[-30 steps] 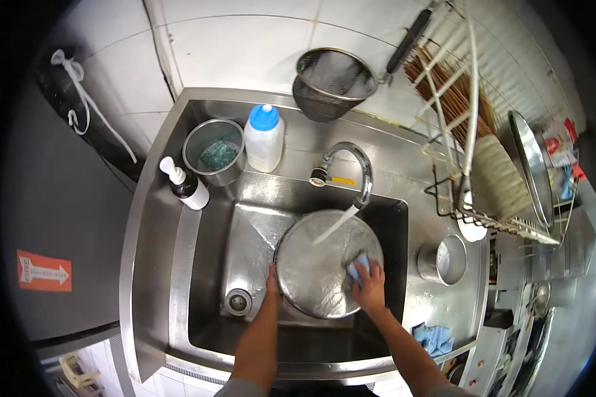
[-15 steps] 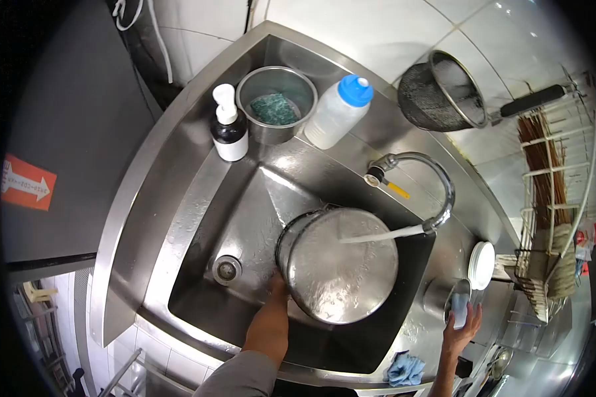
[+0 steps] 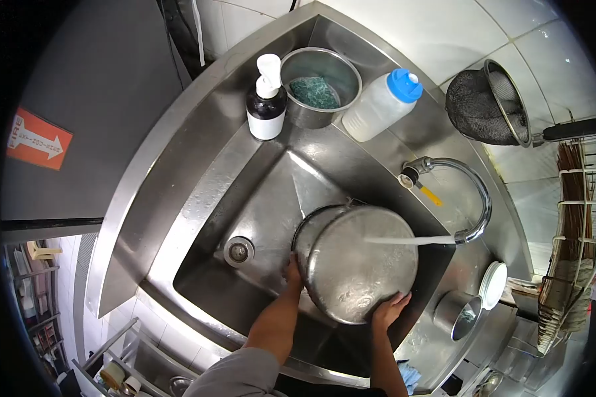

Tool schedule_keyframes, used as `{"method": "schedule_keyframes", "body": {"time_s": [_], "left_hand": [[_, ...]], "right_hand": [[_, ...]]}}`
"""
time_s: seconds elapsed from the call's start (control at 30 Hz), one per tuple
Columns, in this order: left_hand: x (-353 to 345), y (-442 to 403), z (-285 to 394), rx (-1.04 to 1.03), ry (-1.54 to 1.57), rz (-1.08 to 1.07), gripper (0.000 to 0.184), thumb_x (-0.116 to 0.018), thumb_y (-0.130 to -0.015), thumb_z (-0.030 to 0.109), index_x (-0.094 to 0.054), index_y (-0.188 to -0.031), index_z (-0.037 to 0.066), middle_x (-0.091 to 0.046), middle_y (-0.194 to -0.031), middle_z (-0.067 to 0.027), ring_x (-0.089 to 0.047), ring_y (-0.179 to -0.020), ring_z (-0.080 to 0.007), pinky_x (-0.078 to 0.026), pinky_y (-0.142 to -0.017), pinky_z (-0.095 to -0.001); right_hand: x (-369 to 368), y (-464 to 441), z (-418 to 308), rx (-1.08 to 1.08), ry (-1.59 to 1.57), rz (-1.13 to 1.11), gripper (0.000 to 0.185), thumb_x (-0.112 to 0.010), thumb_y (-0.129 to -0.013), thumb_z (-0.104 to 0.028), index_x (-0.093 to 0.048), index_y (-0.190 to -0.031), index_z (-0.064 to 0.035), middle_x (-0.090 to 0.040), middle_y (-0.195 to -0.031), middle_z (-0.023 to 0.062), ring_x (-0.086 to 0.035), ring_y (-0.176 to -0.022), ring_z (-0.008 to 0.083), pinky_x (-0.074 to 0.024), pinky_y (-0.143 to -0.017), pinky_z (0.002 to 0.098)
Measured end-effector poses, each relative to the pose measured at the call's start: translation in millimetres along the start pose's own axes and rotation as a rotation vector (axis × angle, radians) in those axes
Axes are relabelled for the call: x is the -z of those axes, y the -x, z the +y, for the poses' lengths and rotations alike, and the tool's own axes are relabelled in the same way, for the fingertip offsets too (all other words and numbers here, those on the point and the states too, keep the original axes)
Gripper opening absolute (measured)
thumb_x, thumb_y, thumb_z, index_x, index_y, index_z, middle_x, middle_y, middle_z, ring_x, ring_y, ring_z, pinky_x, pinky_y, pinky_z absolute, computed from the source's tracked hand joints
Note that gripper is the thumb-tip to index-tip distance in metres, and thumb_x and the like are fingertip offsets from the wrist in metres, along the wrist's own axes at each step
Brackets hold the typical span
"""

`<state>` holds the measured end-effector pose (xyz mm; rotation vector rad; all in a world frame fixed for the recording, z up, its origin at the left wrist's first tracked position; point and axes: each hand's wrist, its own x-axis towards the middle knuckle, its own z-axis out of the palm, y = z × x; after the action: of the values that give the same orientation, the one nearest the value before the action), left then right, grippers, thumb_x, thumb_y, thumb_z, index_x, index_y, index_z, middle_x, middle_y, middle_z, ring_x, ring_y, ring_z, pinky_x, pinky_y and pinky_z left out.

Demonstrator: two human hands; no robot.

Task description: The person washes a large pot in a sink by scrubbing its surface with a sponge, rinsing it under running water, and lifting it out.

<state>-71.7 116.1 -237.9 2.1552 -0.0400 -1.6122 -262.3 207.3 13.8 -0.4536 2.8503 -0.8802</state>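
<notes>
A large metal pot (image 3: 364,264) lies in the sink with its flat round side up. From the curved tap (image 3: 487,205), a stream of water falls onto that surface. My left hand (image 3: 294,272) grips the pot's left side, its fingers partly hidden against the wall. On the lower right edge of the pot, my right hand (image 3: 389,309) holds on with the fingers laid over the rim.
A small pot (image 3: 450,314) with something inside stands right of the sink, beside white lids (image 3: 493,284). Behind are a pump bottle (image 3: 267,106), a metal container (image 3: 321,59) holding a green scouring pad (image 3: 314,92), and a blue-capped bottle (image 3: 381,106). A strainer (image 3: 487,106) hangs right.
My right hand has let go of a pale bluish thing at the small pot and moved left onto the large pot's edge. The left hand stays on the pot. The view has shifted.
</notes>
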Motion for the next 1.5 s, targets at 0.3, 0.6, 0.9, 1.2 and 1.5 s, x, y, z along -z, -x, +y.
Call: {"method": "schedule_keyframes", "body": {"time_s": [0.3,0.6,0.9,1.2,1.5], "left_hand": [[3,-6,5,-0.05,0.154,-0.243,0.076,-0.056,-0.087,0.065,-0.06,-0.126,0.0,-0.063,-0.121,-0.012,-0.058,-0.111,-0.0245,-0.045,-0.095,-0.0363],[1,-56,-25,-0.075,0.417,-0.528,0.063,-0.048,-0.092,0.058,-0.057,-0.13,0.008,-0.059,-0.126,-0.0094,-0.054,-0.115,-0.0221,-0.039,-0.101,-0.0351],[39,49,81,-0.092,-0.119,-0.212,0.092,-0.052,-0.082,0.075,-0.051,-0.136,0.0,-0.051,-0.139,-0.0198,-0.046,-0.13,-0.0318,-0.035,-0.106,-0.0409],[71,160,224,-0.606,-0.67,0.202,0.068,-0.043,-0.091,0.067,-0.071,-0.108,0.007,-0.068,-0.106,-0.0219,-0.063,-0.103,-0.0408,-0.048,-0.089,-0.0467],[44,250,224,-1.06,-0.779,0.233,0.047,-0.053,-0.091,0.057,-0.068,-0.084,0.012,-0.067,-0.073,-0.0183,-0.066,-0.073,-0.0412,-0.05,-0.065,-0.0537]], "right_hand": [[3,3,-26,-0.269,0.064,-0.019,0.063,-0.025,-0.102,-0.052,-0.039,-0.143,-0.0055,-0.052,-0.134,0.0281,-0.05,-0.123,0.0455,-0.0399,-0.104,0.0471],[2,-14,13,-0.33,-0.047,-0.095,0.066,-0.028,-0.102,-0.053,-0.035,-0.146,-0.0046,-0.047,-0.141,0.0206,-0.047,-0.128,0.0361,-0.0349,-0.108,0.0419],[30,-44,-16,-0.118,0.05,-0.197,0.057,-0.039,-0.103,-0.04,-0.036,-0.144,-0.0015,-0.039,-0.145,0.0239,-0.04,-0.133,0.0365,-0.0326,-0.109,0.0426],[19,-8,-100,0.236,-0.325,-0.429,0.052,-0.04,-0.104,-0.037,-0.042,-0.142,-0.0015,-0.045,-0.143,0.0176,-0.04,-0.135,0.0305,-0.0283,-0.112,0.0371],[39,-43,-121,-0.099,-0.83,-0.56,0.069,-0.048,-0.1,-0.048,-0.03,-0.149,-0.0024,-0.036,-0.151,0.0129,-0.033,-0.139,0.0235,-0.0208,-0.115,0.0358]]}}
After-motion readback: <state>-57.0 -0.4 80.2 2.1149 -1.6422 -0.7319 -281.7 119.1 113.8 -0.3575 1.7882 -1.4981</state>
